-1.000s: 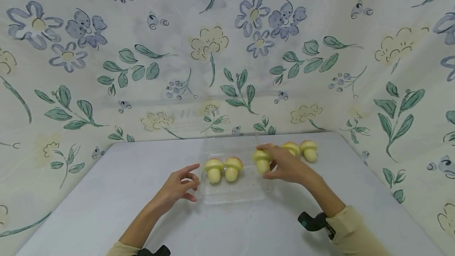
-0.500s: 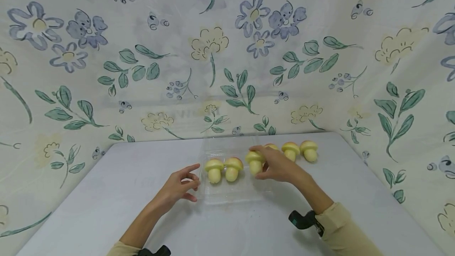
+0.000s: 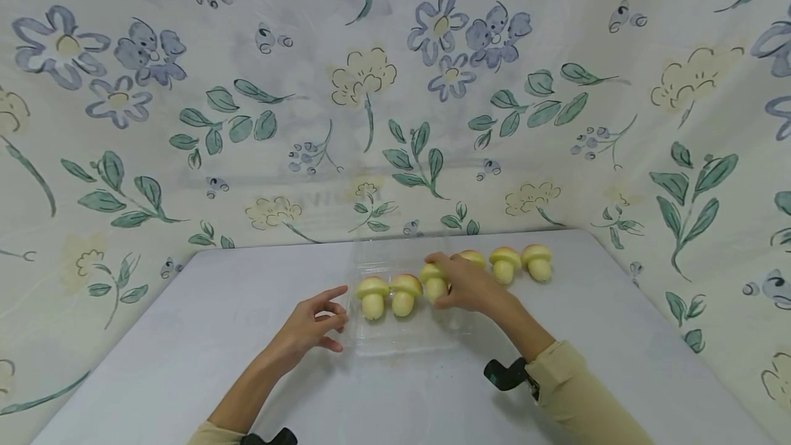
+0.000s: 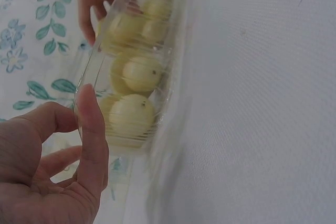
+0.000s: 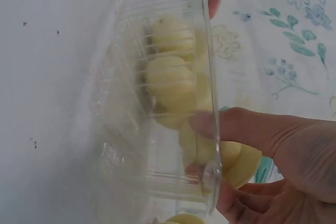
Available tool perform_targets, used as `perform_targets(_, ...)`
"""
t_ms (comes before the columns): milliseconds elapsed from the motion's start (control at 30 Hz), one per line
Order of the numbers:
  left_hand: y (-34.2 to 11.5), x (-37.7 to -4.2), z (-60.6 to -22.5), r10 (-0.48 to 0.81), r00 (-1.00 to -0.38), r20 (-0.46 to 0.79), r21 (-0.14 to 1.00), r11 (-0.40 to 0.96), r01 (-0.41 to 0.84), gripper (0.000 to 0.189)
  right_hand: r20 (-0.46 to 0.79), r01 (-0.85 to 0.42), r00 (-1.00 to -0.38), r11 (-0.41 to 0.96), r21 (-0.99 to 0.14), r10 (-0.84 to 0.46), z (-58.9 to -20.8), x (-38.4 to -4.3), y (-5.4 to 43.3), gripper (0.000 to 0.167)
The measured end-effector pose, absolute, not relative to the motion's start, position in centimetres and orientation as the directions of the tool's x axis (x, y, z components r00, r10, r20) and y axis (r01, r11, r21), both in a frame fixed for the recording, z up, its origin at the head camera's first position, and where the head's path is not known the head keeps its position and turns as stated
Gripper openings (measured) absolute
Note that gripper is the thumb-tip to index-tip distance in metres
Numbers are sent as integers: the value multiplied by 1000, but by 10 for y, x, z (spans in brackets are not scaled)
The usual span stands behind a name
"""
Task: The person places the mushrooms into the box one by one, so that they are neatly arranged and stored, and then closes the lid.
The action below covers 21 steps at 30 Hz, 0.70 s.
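My right hand (image 3: pixel 469 283) grips a yellow-green mushroom (image 3: pixel 434 287) by its side, within the clear plastic container (image 3: pixel 395 340). Two like mushrooms, one at the left (image 3: pixel 373 299) and one in the middle (image 3: pixel 404 296), stand upright side by side in that container. The held one is at their right, close to the middle one. By the container's left side is my left hand (image 3: pixel 309 325), thumb and fingers spread apart, fingertips at the wall. Through the clear wall in the right wrist view, the thumb (image 5: pixel 247 129) lies over the held mushroom (image 5: pixel 244 166).
Behind my right hand several more mushrooms (image 3: pixel 505 265) stand in a row on the white table (image 3: pixel 247 280). A hinged clear lid (image 3: pixel 398 250) seems to stand up at the container's back. Flowered cloth (image 3: pixel 371 122) hangs behind the table.
My right hand has moved left with the mushroom, bringing it beside the two in the container. A mushroom behind the hand has come into sight. The left hand has stayed put.
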<state>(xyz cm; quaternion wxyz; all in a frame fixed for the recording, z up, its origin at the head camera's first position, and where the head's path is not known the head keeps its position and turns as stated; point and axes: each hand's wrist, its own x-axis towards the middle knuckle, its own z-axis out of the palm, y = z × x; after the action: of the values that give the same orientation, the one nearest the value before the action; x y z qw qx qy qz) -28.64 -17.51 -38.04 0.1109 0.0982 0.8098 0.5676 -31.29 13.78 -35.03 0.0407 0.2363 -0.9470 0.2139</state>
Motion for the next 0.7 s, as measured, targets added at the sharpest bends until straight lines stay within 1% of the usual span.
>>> perform_targets(100,-175,-287,-381,289,-955,-65,942,333,37,62,165,-428,-904,823,-374,-394,-352,-313,134,76)
perform_targets(333,-175,-287,-381,290,-955,-66,944,329,35,63,126,-367,-930,837,-407,-346,-353,-314,128,76)
perform_targets(500,-175,-287,-381,288,-956,-64,948,316,32,63,96,-336,-940,837,-431,-328,-352,-314,127,69)
perform_targets(700,-174,-287,-381,284,-957,-65,947,319,30,62,85,-324,-944,846,-423,-319,-353,-314,128,65)
